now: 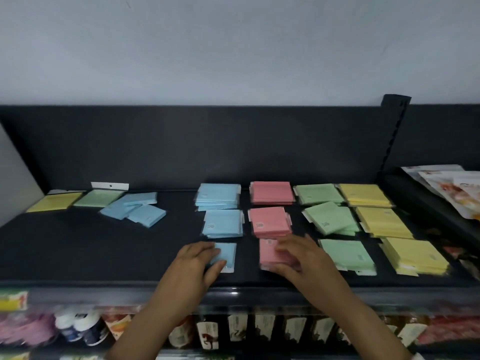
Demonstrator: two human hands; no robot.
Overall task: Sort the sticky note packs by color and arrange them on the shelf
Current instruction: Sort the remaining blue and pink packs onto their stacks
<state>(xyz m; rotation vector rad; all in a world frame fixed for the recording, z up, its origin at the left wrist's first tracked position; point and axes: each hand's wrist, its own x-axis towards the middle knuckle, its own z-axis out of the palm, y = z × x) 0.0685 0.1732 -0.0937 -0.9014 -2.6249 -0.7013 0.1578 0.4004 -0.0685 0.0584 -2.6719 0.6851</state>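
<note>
Left hand [196,261] grip pinches the front blue pack [228,252] on the shelf [104,250], right hand [298,255] grip clasps the blurred front pink pack [267,254]; probably light, slick-wrapped, bendy, so best held by opposite edges.

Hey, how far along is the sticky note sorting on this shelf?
Mostly done: blue column, pink column, green column and yellow column stand sorted at right. In hand: left hand holds the front blue pack; right hand, blurred, is on the front pink pile. Left: loose yellow pack, loose green pack, loose blue packs, far left.
</note>
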